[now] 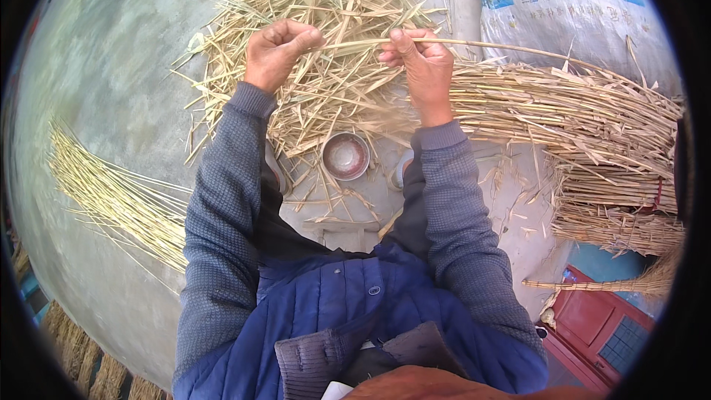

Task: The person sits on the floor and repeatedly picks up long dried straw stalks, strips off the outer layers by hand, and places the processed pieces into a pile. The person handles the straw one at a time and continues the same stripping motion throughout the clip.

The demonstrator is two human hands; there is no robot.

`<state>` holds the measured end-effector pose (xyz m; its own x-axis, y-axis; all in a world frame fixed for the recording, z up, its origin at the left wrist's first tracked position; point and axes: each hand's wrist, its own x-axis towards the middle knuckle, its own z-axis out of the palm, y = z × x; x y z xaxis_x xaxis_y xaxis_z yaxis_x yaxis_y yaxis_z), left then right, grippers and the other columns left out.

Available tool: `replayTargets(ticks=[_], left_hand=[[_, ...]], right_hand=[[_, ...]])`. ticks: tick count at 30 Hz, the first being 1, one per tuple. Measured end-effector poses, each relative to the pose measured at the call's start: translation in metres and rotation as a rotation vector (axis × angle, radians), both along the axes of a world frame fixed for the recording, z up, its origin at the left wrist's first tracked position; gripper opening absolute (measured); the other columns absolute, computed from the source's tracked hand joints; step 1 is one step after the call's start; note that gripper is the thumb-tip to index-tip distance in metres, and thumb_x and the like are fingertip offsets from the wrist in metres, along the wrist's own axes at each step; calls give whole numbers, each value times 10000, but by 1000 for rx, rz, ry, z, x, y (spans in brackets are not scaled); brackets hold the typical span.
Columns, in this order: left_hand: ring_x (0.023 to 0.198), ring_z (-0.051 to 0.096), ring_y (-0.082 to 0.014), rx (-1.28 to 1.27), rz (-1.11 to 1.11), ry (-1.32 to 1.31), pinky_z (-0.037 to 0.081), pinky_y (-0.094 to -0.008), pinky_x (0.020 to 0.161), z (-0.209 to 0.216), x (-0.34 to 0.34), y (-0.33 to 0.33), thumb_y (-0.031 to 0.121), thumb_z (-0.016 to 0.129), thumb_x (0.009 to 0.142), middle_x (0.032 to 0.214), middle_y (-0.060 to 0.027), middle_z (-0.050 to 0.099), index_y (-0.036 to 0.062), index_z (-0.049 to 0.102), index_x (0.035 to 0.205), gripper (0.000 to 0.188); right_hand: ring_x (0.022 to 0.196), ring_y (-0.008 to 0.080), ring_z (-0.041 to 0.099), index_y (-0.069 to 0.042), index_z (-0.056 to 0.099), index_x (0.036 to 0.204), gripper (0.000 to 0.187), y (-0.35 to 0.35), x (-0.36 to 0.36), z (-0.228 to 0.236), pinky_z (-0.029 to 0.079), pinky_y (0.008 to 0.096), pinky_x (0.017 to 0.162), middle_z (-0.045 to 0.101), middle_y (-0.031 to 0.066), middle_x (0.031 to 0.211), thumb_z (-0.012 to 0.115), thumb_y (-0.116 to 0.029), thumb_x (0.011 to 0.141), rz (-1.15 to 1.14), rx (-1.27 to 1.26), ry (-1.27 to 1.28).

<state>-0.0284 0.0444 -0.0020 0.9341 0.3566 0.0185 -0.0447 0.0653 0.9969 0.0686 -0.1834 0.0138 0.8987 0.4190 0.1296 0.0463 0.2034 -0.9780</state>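
Stretched between my two hands is a long, dry reed stalk (503, 45), running off to the right above a stack of similar stalks. My left hand (280, 48) pinches its left end between thumb and fingers. With thumb on top, my right hand (424, 67) grips the same stalk a short way along. Beneath both hands spreads a heap of dry, pale leaf strips (333, 7). Between my feet, just below the heap, stands a small round metal bowl (346, 156) with a reddish, worn inside.
At the right lies a thick stack of reed stalks (533, 107), with a white and blue woven sack (563, 15) behind it. A bundle of thin peeled stalks (122, 196) rests on the concrete at the left. A broom-like bundle (629, 284) sits near a red door (596, 318).
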Motion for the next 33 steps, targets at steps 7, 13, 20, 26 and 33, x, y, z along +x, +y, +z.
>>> replayTargets(ticks=[7, 13, 20, 26, 33], left_hand=[[772, 689, -200, 930, -73, -203, 524, -363, 836, 5, 2, -20, 237, 793, 830, 856, -69, 742, 88, 763, 903, 169], [721, 690, -216, 947, -92, 278, 519, -354, 711, -2, -22, 47, 243, 794, 812, 788, -91, 732, 55, 744, 855, 200], [816, 715, -223, 838, -90, -38, 553, -361, 753, -6, -14, 16, 231, 805, 816, 902, -106, 749, 32, 749, 931, 236], [789, 702, -204, 710, -18, -144, 544, -324, 732, -6, 0, -23, 226, 806, 834, 870, -95, 743, 25, 767, 927, 225], [757, 673, -107, 203, -43, 95, 547, -246, 703, -9, -3, -21, 127, 797, 857, 856, -61, 746, -2, 749, 954, 169]], right_hand=[[782, 149, 714, -10, 651, 1016, 276, 16, -18, -13, 560, 255, 678, 728, 103, 878, 703, -275, 961, 163, -76, 29], [810, 165, 712, 1, 651, 1062, 253, -31, 21, 8, 566, 268, 717, 726, 109, 921, 686, -232, 971, -61, -42, -15], [790, 180, 716, 11, 640, 1077, 238, -36, 19, 7, 571, 267, 697, 726, 124, 921, 697, -191, 963, -33, -30, 29], [758, 188, 719, 23, 641, 1052, 279, -19, 5, 12, 576, 274, 677, 727, 147, 893, 700, -236, 964, -24, -30, -18], [744, 172, 714, 21, 636, 1040, 266, -16, 4, 10, 575, 262, 667, 724, 148, 885, 695, -228, 968, 14, -36, -9]])
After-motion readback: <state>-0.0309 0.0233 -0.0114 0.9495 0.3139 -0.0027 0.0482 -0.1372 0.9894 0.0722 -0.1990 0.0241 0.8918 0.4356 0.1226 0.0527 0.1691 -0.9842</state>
